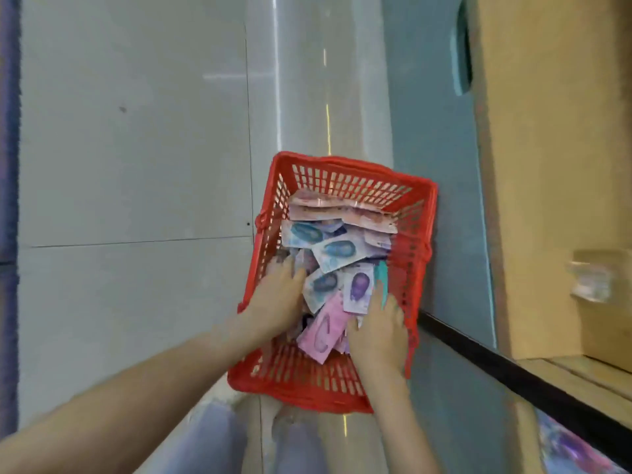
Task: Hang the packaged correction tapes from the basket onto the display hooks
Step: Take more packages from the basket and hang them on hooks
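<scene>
Both hands are down in the basket (342, 172), and my feed is soft with blur, so I read the grips cautiously. Left hand (278, 297) lies palm-down on the packs (337, 251) by the basket's left wall. Its fingers are stretched forward and relaxed, with the thumb out toward a blue pack (323, 283), and I see nothing pinched in it. Right hand (379, 331) sits at the near right corner, thumb against the edge of a pink pack (323, 335), fingers reaching up beside a teal pack (382, 273). Whether those fingers are curled round anything I cannot tell, because their tips blur into the heap. Both bare forearms come in from the bottom of my view.

Between the hands I make out the pink pack, tilted, with a purple pack (359, 289) just beyond it and the blue one to its left. Further up the heap lie two more blue-printed ones, overlapping. Beyond them a layer of reddish packs (328, 208) lies against the far wall. All are loose and jumbled, none upright.

The basket is red plastic with slotted walls. It stands on a pale grey floor (136, 148), its right side just beside a grey-blue base panel (455, 234). A thin yellow line (327, 128) runs along the floor beyond it. To the right I see a wooden shelf (581, 371) with a black front edge and a brown panel (530, 148) above it. A blurred pale item (590, 280) sits against that panel, and I cannot identify it.
</scene>
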Demonstrator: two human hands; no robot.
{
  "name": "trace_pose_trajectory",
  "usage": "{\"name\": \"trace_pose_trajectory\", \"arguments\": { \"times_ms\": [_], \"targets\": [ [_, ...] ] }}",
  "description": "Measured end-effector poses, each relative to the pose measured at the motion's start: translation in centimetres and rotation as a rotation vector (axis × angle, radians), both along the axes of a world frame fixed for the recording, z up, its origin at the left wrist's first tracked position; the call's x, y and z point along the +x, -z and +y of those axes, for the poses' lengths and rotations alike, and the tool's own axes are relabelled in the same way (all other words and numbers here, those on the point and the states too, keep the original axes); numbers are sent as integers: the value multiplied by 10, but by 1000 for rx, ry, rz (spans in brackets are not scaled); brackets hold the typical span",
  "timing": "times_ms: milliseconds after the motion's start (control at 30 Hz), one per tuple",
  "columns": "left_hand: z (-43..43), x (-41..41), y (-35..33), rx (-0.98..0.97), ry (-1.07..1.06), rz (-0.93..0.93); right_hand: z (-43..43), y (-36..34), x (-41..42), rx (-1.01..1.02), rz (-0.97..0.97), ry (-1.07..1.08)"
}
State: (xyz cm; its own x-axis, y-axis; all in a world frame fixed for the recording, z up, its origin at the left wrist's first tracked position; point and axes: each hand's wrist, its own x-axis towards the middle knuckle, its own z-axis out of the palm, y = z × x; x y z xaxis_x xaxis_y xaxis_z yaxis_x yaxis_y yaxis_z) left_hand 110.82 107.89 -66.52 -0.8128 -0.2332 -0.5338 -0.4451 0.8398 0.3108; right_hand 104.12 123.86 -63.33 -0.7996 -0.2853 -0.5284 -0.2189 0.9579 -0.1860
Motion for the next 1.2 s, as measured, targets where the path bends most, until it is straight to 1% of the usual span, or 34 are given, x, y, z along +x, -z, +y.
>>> {"name": "trace_pose_trajectory", "arguments": {
  "times_ms": [33, 67, 167, 200, 267, 333, 400, 433, 500, 567, 633, 733, 833, 867, 900, 967, 1033, 1100, 1200],
  "targets": [
    [-5, -11, 19, -18, 16, -48, -6, 21, -10, 1, -40, 10],
    [-7, -19, 39, -80, 68, -26, -13, 39, -15, 4, -75, 16],
    [-17, -41, 90, -166, 73, 1, -38, 98, -36, -66, -104, 60],
    [-22, -46, 105, -197, 84, 7, -50, 112, -44, -79, -143, 88],
    [-27, -52, 126, -237, 81, 11, -69, 140, -51, -81, -239, 160],
    [-25, -52, 136, -323, 110, 24, -84, 159, -52, -47, -306, 230],
    [-23, -57, 140, -361, 129, -52, -89, 172, -51, -61, -254, 276],
    [-24, -63, 140, -371, 121, -88, -90, 176, -49, -78, -228, 300],
    [-27, -79, 137, -374, 122, -84, -86, 174, -49, -123, -200, 356],
    [-31, -90, 132, -346, 108, -167, -80, 168, -49, -167, -191, 405],
    [-30, -93, 128, -354, 137, -242, -70, 152, -47, -180, -189, 439],
    [-21, -89, 113, -368, 142, -281, -52, 116, -40, -213, -218, 438],
    [-12, -80, 67, -233, 103, -293, -39, 60, -40, -228, -217, 414],
    [-10, -75, 48, -164, 43, -260, -37, 36, -39, -250, -207, 400],
    [-10, -71, 26, -78, -70, -208, -36, 11, -39, -292, -194, 387],
    [-14, -61, -23, 153, -326, -112, -36, -41, -38, -406, -177, 358],
    [-22, -55, -84, 392, -496, -64, -39, -95, -37, -475, -178, 349],
    [-31, -55, -154, 591, -557, -19, -44, -152, -36, -517, -172, 332],
    [-49, -68, -259, 775, -561, 57, -51, -242, -43, -553, -129, 305]
  ]
}}
